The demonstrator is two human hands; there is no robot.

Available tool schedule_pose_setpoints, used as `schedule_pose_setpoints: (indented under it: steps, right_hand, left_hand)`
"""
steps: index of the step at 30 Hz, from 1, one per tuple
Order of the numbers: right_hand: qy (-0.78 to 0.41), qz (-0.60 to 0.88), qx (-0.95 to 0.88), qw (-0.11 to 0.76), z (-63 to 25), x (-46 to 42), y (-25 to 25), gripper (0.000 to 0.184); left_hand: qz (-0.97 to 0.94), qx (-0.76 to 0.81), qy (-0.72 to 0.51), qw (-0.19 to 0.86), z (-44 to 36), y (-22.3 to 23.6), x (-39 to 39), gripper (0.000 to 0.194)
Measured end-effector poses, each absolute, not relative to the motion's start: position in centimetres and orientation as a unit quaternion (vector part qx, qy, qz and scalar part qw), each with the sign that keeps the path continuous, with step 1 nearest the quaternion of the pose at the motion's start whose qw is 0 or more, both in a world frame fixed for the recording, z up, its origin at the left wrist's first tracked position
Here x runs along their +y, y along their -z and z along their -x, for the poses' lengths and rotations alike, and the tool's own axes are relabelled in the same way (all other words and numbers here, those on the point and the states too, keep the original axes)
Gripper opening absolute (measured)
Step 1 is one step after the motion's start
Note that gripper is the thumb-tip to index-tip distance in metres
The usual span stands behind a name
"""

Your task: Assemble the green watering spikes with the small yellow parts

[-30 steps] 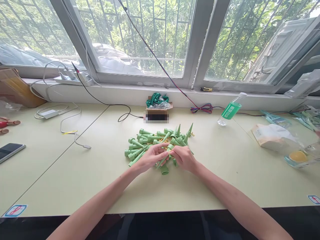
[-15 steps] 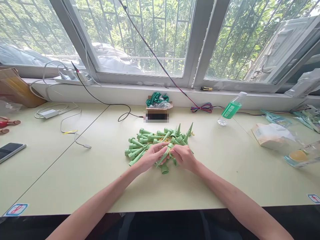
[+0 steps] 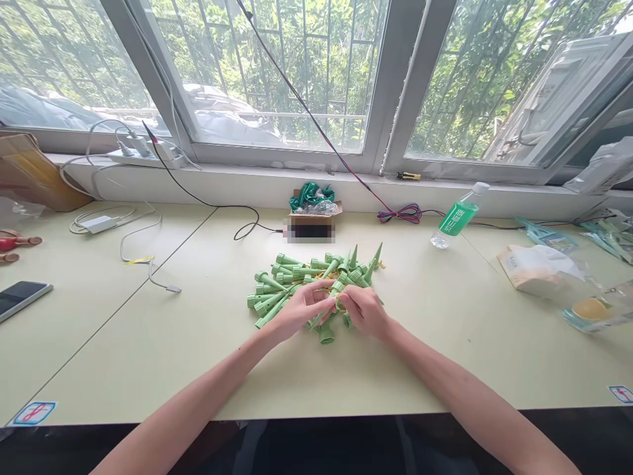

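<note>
A heap of green plastic cone spikes (image 3: 291, 274) lies in the middle of the pale yellow table (image 3: 198, 343), with small yellow bits among them. Both of my hands meet at the heap's near edge. My left hand (image 3: 299, 310) pinches one green spike (image 3: 321, 311) that slants down toward me. My right hand (image 3: 363, 310) grips the upper end of the same spike, fingers closed around a small yellow piece. A loose green cap (image 3: 326, 336) rests just below my hands.
A small cardboard box (image 3: 312, 221) with green bags stands behind the heap. A tilted green-labelled bottle (image 3: 457, 216) and plastic-wrapped packets (image 3: 541, 269) are at the right. A phone (image 3: 22, 297), white charger cable (image 3: 143, 254) and power strip (image 3: 143, 153) are at the left.
The spike between my hands has tilted slightly and my fingers have shifted on it. The hands stay in the same spot.
</note>
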State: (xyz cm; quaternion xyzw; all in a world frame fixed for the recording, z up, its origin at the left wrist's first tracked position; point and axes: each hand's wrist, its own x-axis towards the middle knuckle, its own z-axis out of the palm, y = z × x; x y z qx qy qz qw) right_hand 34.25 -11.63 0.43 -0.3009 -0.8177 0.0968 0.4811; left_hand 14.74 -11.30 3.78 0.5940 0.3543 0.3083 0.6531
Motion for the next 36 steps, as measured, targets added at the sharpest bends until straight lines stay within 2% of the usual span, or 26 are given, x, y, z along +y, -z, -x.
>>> schedule_pose_setpoints:
  steps: [7,17,20,24,28,36]
  right_hand:
    - [-0.085,0.316,-0.815,0.477,-34.2,-11.6,-0.2,0.038]
    - [-0.118,0.333,-0.798,0.488,-34.3,-11.5,-0.2,0.037]
    - [-0.134,0.34,-0.795,0.484,-34.4,-11.5,-0.1,0.036]
    - [-0.187,0.362,-0.763,0.503,-34.3,-11.6,0.0,0.023]
    - [-0.212,0.378,-0.738,0.517,-34.3,-11.6,0.0,0.033]
    - [-0.179,0.336,-0.777,0.501,-34.6,-11.5,0.1,0.031]
  left_hand:
    - [-0.64,0.347,-0.338,0.596,-14.8,-4.1,-11.6,0.06]
    - [-0.72,0.372,-0.412,0.416,-14.7,-3.5,-11.6,0.054]
    - [-0.724,0.373,-0.416,0.404,-14.7,-3.4,-11.7,0.054]
    - [-0.719,0.367,-0.416,0.419,-14.9,-3.7,-11.9,0.054]
    - [-0.729,0.348,-0.409,0.424,-15.0,-3.7,-12.0,0.052]
    - [-0.739,0.332,-0.387,0.439,-15.1,-3.0,-12.1,0.051]
